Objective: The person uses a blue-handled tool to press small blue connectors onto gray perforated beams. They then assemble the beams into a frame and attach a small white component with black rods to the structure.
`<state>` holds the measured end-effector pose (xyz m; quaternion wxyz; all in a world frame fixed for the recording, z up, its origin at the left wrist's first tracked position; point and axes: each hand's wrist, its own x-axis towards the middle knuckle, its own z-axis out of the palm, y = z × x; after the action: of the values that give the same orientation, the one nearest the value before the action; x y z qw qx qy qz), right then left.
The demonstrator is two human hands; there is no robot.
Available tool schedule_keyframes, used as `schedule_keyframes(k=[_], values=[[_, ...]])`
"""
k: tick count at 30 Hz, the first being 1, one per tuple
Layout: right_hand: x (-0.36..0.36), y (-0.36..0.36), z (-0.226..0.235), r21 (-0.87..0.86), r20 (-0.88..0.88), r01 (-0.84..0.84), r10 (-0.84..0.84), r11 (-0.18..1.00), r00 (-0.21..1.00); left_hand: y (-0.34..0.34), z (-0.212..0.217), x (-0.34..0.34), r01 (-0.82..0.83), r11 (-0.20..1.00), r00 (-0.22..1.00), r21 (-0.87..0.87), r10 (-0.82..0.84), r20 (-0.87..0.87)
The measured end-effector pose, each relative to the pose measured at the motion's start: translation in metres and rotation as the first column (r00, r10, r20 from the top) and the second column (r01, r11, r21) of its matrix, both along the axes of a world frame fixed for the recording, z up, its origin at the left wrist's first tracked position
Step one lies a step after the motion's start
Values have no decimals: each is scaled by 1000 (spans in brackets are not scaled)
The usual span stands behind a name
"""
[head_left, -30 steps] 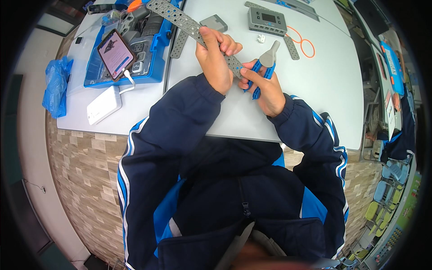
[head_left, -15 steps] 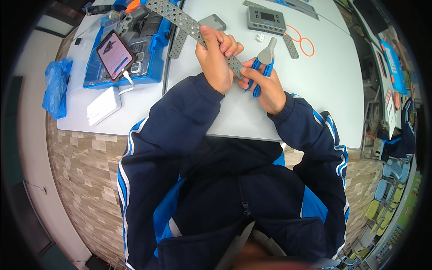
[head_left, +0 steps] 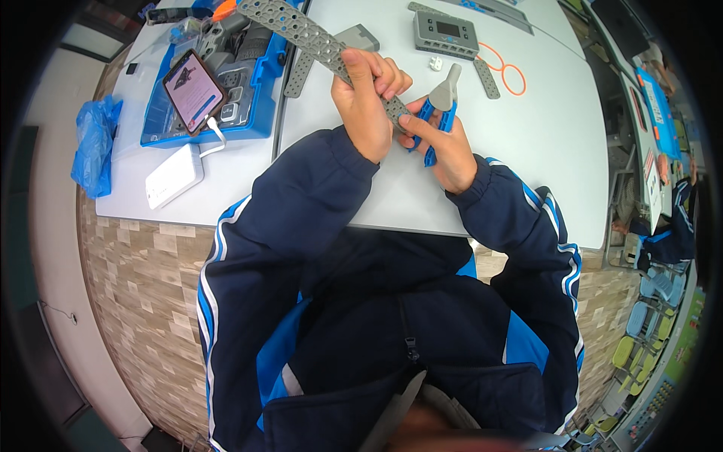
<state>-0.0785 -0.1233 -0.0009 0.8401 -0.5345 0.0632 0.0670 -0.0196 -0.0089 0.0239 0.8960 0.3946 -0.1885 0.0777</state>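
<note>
A long grey perforated plastic beam (head_left: 295, 34) slants from the upper left down to the middle, held above the table. My left hand (head_left: 364, 113) is closed around its lower half, thumb along the near side. At the beam's lower end, the thumb of my right hand (head_left: 444, 147) presses on its face. That same hand also holds blue-handled pliers (head_left: 444, 93) against the fingers, their grey head pointing up and away. The fingertips behind the beam's end are partly hidden.
A blue parts case (head_left: 260, 128) at the left carries a phone (head_left: 192, 90), cabled to a white power bank (head_left: 175, 177). Farther back are a grey controller box (head_left: 444, 34), a small white piece (head_left: 436, 64), orange rings (head_left: 514, 78) and a short grey beam (head_left: 486, 79).
The beam has turned a little in my hands, and the blue spots on its face no longer show. My left hand has shifted slightly toward me and to the right.
</note>
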Motion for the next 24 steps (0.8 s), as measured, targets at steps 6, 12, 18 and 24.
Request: schedule_keyframes(k=[6,12,18,24], values=[[1,-5,-2,-161,87,6,8,987,996,4,4,4,73,997,996,-15,-73,-49],[6,-14,0,-572,247,80,78,816,966,5,4,7,168,985,980,48,-162,-113],[7,-20,4,-699,259,60,173,713,950,4,2,7,200,976,969,87,-184,-164],[7,-20,5,-666,260,46,174,745,950,4,3,4,222,961,961,163,-189,-200]])
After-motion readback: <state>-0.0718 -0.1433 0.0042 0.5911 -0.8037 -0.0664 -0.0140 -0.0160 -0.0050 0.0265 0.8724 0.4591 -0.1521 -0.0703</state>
